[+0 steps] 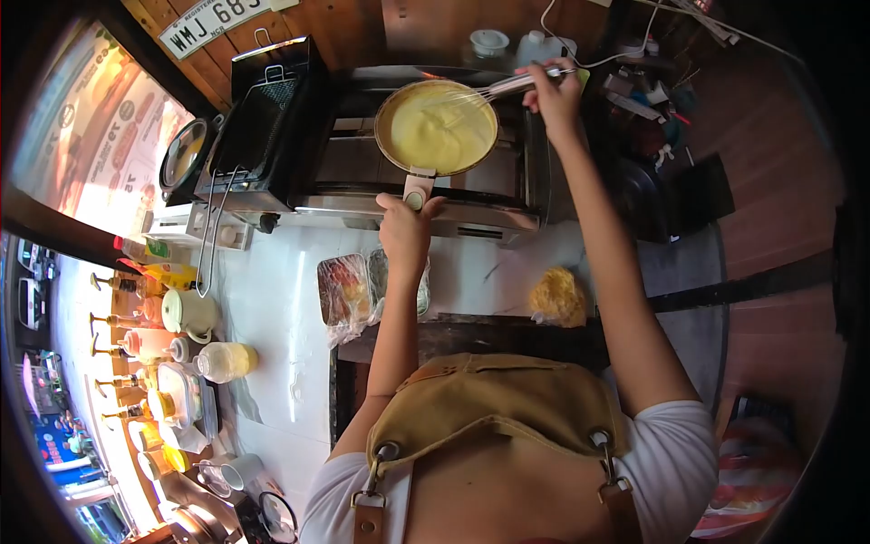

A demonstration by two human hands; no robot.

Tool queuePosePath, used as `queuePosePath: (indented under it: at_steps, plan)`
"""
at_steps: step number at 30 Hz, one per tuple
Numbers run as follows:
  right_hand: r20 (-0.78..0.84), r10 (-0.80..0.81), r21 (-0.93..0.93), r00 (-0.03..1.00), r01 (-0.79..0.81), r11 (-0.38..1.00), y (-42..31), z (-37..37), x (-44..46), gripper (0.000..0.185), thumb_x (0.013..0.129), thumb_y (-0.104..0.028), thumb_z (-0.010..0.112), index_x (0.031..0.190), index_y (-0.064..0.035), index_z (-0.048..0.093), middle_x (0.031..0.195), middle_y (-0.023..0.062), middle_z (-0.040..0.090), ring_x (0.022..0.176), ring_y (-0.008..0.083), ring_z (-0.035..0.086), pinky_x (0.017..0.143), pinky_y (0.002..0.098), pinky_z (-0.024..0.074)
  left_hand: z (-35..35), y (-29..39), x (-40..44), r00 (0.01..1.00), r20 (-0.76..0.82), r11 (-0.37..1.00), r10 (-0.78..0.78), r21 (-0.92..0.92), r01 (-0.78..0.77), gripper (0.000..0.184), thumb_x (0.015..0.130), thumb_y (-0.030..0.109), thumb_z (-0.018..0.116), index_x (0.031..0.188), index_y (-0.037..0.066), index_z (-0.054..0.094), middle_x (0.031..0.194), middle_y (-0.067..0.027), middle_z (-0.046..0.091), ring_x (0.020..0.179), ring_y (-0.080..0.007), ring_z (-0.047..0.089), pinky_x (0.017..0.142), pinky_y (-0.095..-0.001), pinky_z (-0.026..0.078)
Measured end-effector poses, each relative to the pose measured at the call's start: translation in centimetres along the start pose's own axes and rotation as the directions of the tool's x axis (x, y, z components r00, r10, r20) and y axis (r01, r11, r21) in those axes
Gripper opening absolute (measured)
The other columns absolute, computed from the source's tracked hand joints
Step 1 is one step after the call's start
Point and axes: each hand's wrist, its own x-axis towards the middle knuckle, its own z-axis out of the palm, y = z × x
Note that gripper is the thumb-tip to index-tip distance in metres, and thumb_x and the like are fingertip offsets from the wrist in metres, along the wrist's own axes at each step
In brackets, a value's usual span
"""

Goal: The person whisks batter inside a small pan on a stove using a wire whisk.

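A round pan point(384, 160) sits over the stove top, its short handle toward me. Inside it lies a thick, pale yellow mixture point(426, 131) with swirl marks. My left hand point(405, 231) is closed around the pan's handle point(419, 184). Up at the pan's right side, my right hand point(555, 95) grips the metal handle of a whisk point(512, 86). The whisk's wires slant down leftward into the yellow mixture; their tips are blurred or sunk in it.
A stove point(507, 195) lies beneath the pan, with a deep fryer point(258, 127) and basket to its left. Plastic-wrapped trays point(346, 290) and a bag of yellow shreds point(557, 297) rest on the counter point(272, 335). Pump bottles point(149, 343) and a jar point(227, 362) line the left edge.
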Motion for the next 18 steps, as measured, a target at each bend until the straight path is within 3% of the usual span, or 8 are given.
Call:
queuePosePath:
  at_steps: [3,5,7,11,15,18]
  plan:
    - [0.059,0.158,0.043,0.986,-0.160,0.986,0.2,0.7,-0.5,0.019,0.081,-0.008,0.057,0.088,-0.0060,0.039,0.076,0.0145,0.064,0.034,0.0098,0.044,0.030,0.0207,0.0278,-0.1,0.0,0.0,1.000,-0.005,1.000,0.016,0.004,-0.016,0.068,0.067,0.047,0.069,0.089,-0.004,0.031,0.071,-0.0261,0.059,0.071,-0.0436,0.058,0.061,-0.0448,0.047]
    - [0.024,0.145,-0.020,0.989,-0.145,0.989,-0.9,0.0,-0.4,0.016,0.082,-0.008,0.057,0.087,-0.0064,0.042,0.074,0.0135,0.064,0.034,0.0084,0.041,0.029,0.0206,0.0254,-0.1,0.1,0.0,1.000,-0.004,1.000,0.004,0.017,-0.004,0.068,0.067,0.047,0.069,0.089,-0.004,0.031,0.071,-0.0263,0.059,0.071,-0.0436,0.058,0.061,-0.0448,0.047]
    - [-0.082,0.032,-0.075,0.996,-0.038,0.996,-1.8,-0.2,-0.3,0.019,0.077,-0.011,0.066,0.084,-0.0068,0.049,0.068,0.0079,0.062,0.036,0.0058,0.042,0.032,0.0191,0.0259,-0.2,0.1,0.0,1.000,0.004,1.000,-0.003,0.027,0.003,0.068,0.067,0.048,0.069,0.089,-0.004,0.031,0.071,-0.0265,0.058,0.071,-0.0436,0.058,0.061,-0.0449,0.047]
    - [0.074,0.102,-0.098,0.992,-0.095,0.991,-2.2,0.6,-1.8,0.024,0.067,-0.013,0.075,0.074,-0.0059,0.053,0.059,-0.0001,0.056,0.041,0.0040,0.044,0.037,0.0193,0.0335,-0.3,0.2,-0.1,1.000,-0.005,1.000,0.022,0.003,-0.022,0.068,0.067,0.048,0.069,0.089,-0.004,0.032,0.071,-0.0272,0.058,0.072,-0.0433,0.058,0.061,-0.0443,0.047]
    - [0.306,0.055,-0.035,0.950,-0.046,0.998,0.1,1.8,-2.7,0.018,0.072,-0.008,0.070,0.078,-0.0022,0.053,0.059,0.0016,0.057,0.044,0.0056,0.051,0.038,0.0190,0.0361,-0.7,0.7,-0.3,1.000,-0.003,1.000,0.008,0.011,-0.008,0.067,0.067,0.046,0.070,0.089,-0.003,0.031,0.070,-0.0265,0.058,0.071,-0.0438,0.058,0.062,-0.0448,0.047]
    - [0.336,0.030,0.029,0.941,-0.042,0.999,0.1,3.3,-3.5,0.016,0.074,-0.006,0.068,0.077,-0.0017,0.052,0.063,0.0034,0.057,0.047,0.0072,0.054,0.039,0.0191,0.0382,-0.5,0.4,-0.2,1.000,0.013,1.000,0.002,0.013,-0.002,0.066,0.067,0.046,0.070,0.088,-0.003,0.031,0.071,-0.0264,0.058,0.071,-0.0438,0.058,0.062,-0.0448,0.047]
